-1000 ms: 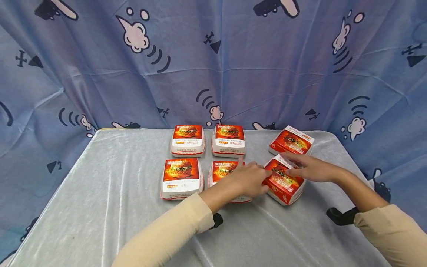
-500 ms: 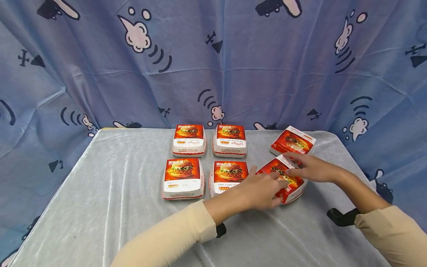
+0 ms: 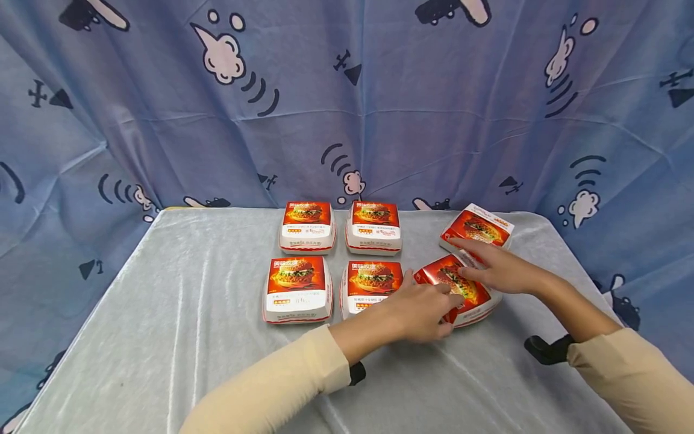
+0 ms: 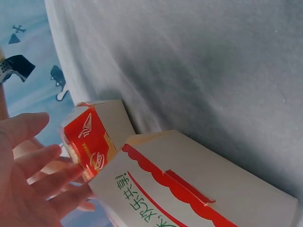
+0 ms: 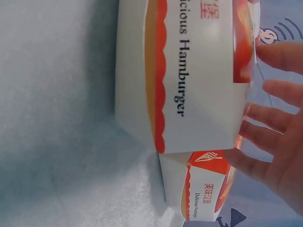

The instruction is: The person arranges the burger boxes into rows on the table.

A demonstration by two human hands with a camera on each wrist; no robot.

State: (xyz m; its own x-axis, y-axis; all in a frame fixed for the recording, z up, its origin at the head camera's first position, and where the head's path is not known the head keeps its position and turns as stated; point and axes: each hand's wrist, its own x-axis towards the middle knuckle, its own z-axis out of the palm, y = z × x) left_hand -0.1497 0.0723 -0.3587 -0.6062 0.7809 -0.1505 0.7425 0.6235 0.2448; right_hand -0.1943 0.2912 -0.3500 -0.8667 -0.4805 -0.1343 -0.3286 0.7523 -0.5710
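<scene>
A red and white hamburger box point(image 3: 449, 276) sits turned at an angle on the table, with both hands at it. My left hand point(image 3: 425, 310) touches its front left side with fingers extended. Over its back right part lies my right hand point(image 3: 496, 265), thumb and fingers spread. In the right wrist view, extended fingertips of the right hand point(image 5: 286, 127) reach the upper edge of a large hamburger box point(image 5: 203, 71). The left wrist view shows the left hand point(image 4: 28, 184) with straight fingers beside a white box side point(image 4: 189, 189).
Behind the turned box stands another angled hamburger box point(image 3: 479, 226). To the left are two straight rows of boxes: a front middle box point(image 3: 374, 280), partly behind the left forearm, a front left box point(image 3: 297, 289), and two back boxes point(image 3: 306, 226). A patterned curtain point(image 3: 347, 120) hangs behind the grey-covered table point(image 3: 135, 337).
The box between the hands has turned, so its white side now shows at the front right. My left hand has shifted to its front; my right hand has moved slightly back and left.
</scene>
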